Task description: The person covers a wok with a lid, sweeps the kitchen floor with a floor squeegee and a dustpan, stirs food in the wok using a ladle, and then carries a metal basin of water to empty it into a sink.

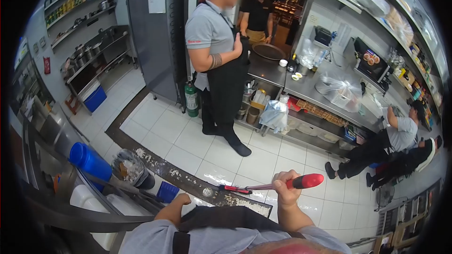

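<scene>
My right hand (286,189) is wrapped around the red-and-black handle (306,181) of a broom. Its shaft runs left and down to a narrow red-and-black head (235,189) on the floor. White crumbs (247,203) are scattered over the dark floor strip (193,181) beside the head. My left hand (180,202) is low at my left side with its fingers curled; anything inside it is hidden. Just beyond it is a blue dustpan (167,191), and I cannot tell whether the hand touches it.
A lined trash bin (146,181) and a blue barrel (89,160) stand at left. One person (216,51) stands ahead by the steel counter (263,68); another person (256,14) is in the doorway. Two more people (395,136) are at right. A green cylinder (191,99) stands by the fridge.
</scene>
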{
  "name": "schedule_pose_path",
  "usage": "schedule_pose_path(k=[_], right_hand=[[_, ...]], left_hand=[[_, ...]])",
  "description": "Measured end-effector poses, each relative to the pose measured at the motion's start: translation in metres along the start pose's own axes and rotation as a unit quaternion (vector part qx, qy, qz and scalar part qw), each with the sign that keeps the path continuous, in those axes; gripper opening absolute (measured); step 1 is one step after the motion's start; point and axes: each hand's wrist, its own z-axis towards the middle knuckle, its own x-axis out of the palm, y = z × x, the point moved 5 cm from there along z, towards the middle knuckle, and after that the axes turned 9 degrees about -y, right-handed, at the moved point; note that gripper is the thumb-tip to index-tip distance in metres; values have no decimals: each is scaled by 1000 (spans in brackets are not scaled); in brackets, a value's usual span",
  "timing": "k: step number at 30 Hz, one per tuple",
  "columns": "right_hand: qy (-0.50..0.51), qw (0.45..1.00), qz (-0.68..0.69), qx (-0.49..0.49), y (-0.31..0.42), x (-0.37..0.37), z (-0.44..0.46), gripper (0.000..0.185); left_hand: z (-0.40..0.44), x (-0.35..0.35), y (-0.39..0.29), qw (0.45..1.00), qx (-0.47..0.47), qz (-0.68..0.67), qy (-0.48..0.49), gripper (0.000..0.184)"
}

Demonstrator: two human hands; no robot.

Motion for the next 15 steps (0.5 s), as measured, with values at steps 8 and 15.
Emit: schedule_pose_path(k=[8,15], right_hand=[[25,996,-34,79,-52,2,36,26],[33,991,-89,99,-97,38,65,27]], left_hand=[[-5,52,48,994,-91,-46,26,35],[44,19,56,980,-113,-136,89,37]])
